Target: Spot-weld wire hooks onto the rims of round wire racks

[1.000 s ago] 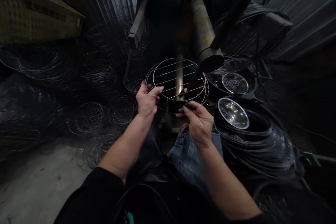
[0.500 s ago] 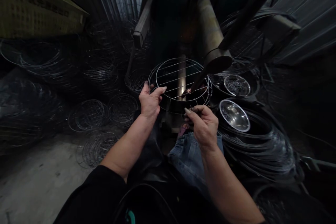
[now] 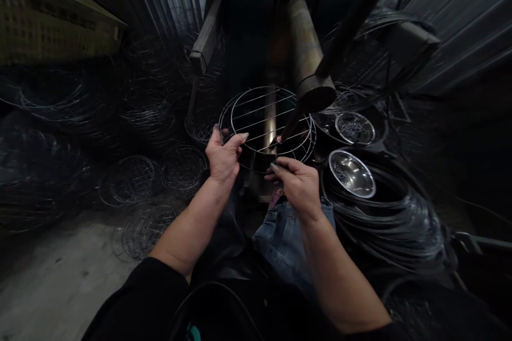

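Observation:
A round wire rack (image 3: 266,117) of bright metal, with parallel straight wires across a ring, is held upright in front of me. My left hand (image 3: 224,159) is shut on its near left rim. My right hand (image 3: 294,184) is just below the rack's lower rim, fingers pinched on what looks like a thin wire (image 3: 276,167), too fine to see clearly. A tapered metal electrode arm (image 3: 290,125) comes down from the upper right, its glowing tip touching the rack's wires. A pale metal post (image 3: 270,120) stands behind the rack.
Several wire racks (image 3: 128,181) lie stacked on the concrete floor (image 3: 60,272) at left. At right, a steel bowl (image 3: 352,174) rests on coiled black wire (image 3: 384,224), beside another bowl (image 3: 355,128). Corrugated metal sheeting (image 3: 452,16) stands behind. My jeans (image 3: 288,240) lie below my hands.
My right hand has shifted slightly left, nearer the rack's lower rim. The whole view has moved a little with my head. My left hand still grips the rack.

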Demonstrator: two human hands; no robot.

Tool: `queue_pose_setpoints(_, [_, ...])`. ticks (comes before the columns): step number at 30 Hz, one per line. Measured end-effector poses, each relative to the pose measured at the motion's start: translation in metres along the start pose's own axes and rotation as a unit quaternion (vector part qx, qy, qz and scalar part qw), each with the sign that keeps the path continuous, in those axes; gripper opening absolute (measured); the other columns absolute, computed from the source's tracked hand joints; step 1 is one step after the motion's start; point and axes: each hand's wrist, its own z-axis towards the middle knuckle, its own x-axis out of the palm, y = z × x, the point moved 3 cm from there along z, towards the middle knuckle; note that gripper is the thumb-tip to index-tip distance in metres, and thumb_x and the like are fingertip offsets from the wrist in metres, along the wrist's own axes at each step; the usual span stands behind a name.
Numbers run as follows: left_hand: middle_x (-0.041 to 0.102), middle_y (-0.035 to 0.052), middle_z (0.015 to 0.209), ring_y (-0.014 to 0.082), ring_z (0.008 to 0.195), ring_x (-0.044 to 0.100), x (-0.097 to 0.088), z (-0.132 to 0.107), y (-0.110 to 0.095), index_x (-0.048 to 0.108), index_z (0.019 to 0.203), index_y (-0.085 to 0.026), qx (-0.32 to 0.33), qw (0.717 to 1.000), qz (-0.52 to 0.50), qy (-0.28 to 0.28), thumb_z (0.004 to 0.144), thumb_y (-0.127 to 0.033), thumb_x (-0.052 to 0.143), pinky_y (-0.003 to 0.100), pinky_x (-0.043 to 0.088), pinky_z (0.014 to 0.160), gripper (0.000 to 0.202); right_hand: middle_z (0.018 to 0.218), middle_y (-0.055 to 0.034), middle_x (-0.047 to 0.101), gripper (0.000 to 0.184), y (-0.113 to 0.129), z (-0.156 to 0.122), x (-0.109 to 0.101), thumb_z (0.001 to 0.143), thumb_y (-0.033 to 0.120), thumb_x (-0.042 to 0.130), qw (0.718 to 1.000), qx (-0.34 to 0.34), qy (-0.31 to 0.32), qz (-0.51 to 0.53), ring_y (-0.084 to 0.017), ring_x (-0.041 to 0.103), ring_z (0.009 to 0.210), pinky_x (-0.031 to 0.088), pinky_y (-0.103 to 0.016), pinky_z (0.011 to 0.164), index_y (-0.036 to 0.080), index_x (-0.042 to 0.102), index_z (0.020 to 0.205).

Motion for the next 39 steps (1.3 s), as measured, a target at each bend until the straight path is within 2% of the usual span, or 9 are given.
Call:
queue_pose_setpoints(3, [0.05, -0.0044, 0.092, -0.0006, 0.054, 0.049, 0.001, 0.0, -0.001, 0.059, 0.109, -0.022, 0.0, 1.0, -0.002, 0.003, 0.047, -0.007, 0.081, 0.016, 0.034, 0.044, 0.067, 0.063, -0.0024, 0.068, 0.023, -0.002, 0.004, 0.0, 0.066, 0.033, 0.076, 0.999, 0.024, 0.048, 0.007, -0.019, 0.068, 0.053, 0.048, -0.022, 0.043, 0.014, 0.069, 0.078])
queue_pose_setpoints(8, [0.05, -0.0043, 0.092, -0.0005, 0.054, 0.049, 0.002, 0.002, -0.001, 0.059, 0.111, -0.022, 0.0, 1.0, -0.012, -0.001, 0.046, -0.008, 0.081, 0.016, 0.034, 0.043, 0.07, 0.067, -0.001, 0.069, 0.024, -0.012, 0.006, -0.002, 0.071, 0.034, 0.074, 0.997, -0.029, -0.048, 0.049, -0.016, 0.067, 0.053, 0.05, -0.022, 0.046, 0.015, 0.068, 0.085])
queue_pose_setpoints(10, [0.05, -0.0046, 0.09, -0.0004, 0.053, 0.049, 0.002, 0.004, 0.0, 0.059, 0.11, -0.022, -0.005, 1.0, -0.011, 0.005, 0.046, -0.009, 0.082, 0.015, 0.034, 0.043, 0.069, 0.068, -0.0006, 0.069, 0.022, -0.014, 0.006, -0.001, 0.071, 0.032, 0.074, 0.995, -0.05, -0.064, 0.059, -0.015, 0.067, 0.053, 0.051, -0.022, 0.047, 0.015, 0.069, 0.085])
queue_pose_setpoints(16, [0.05, -0.0045, 0.088, -0.0001, 0.053, 0.049, 0.004, 0.012, 0.001, 0.057, 0.11, -0.021, 0.001, 1.0, -0.008, 0.013, 0.045, -0.011, 0.082, 0.015, 0.032, 0.042, 0.07, 0.066, -0.0002, 0.068, 0.021, -0.013, 0.01, 0.002, 0.069, 0.03, 0.074, 0.991, -0.075, -0.078, 0.077, -0.016, 0.067, 0.052, 0.052, -0.024, 0.047, 0.015, 0.068, 0.082])
queue_pose_setpoints(23, [0.048, -0.0054, 0.085, 0.0006, 0.053, 0.05, 0.007, 0.019, 0.002, 0.058, 0.102, -0.02, -0.003, 1.0, -0.006, 0.011, 0.044, -0.012, 0.082, 0.016, 0.029, 0.04, 0.064, 0.065, -0.001, 0.067, 0.026, -0.008, 0.013, 0.007, 0.067, 0.034, 0.075, 0.992, -0.037, -0.073, 0.098, -0.017, 0.066, 0.05, 0.05, -0.025, 0.045, 0.014, 0.066, 0.082])
queue_pose_setpoints(28, [0.048, -0.0063, 0.083, 0.0023, 0.055, 0.053, 0.009, 0.024, 0.005, 0.055, 0.111, -0.021, -0.015, 1.0, -0.005, -0.005, 0.043, -0.012, 0.082, 0.016, 0.03, 0.04, 0.073, 0.063, -0.0003, 0.066, 0.023, -0.009, 0.017, 0.008, 0.067, 0.032, 0.075, 0.99, -0.047, -0.085, 0.106, -0.016, 0.065, 0.048, 0.049, -0.022, 0.043, 0.015, 0.067, 0.081])
queue_pose_setpoints(33, [0.047, -0.0066, 0.08, 0.0025, 0.054, 0.053, 0.011, 0.026, 0.006, 0.053, 0.116, -0.022, -0.028, 0.999, -0.014, -0.016, 0.045, -0.009, 0.081, 0.016, 0.029, 0.041, 0.077, 0.061, 0.001, 0.065, 0.015, -0.009, 0.023, 0.009, 0.065, 0.024, 0.075, 0.984, -0.084, -0.091, 0.127, -0.014, 0.065, 0.052, 0.055, -0.024, 0.047, 0.014, 0.068, 0.075])
queue_pose_setpoints(39, [0.046, -0.0059, 0.082, 0.0027, 0.054, 0.052, 0.012, 0.026, 0.003, 0.053, 0.115, -0.02, -0.016, 1.0, -0.003, -0.017, 0.046, -0.008, 0.08, 0.017, 0.029, 0.041, 0.075, 0.058, 0.0019, 0.064, 0.018, -0.009, 0.026, 0.007, 0.062, 0.026, 0.075, 0.985, -0.064, -0.087, 0.135, -0.013, 0.062, 0.046, 0.054, -0.025, 0.046, 0.014, 0.067, 0.074])
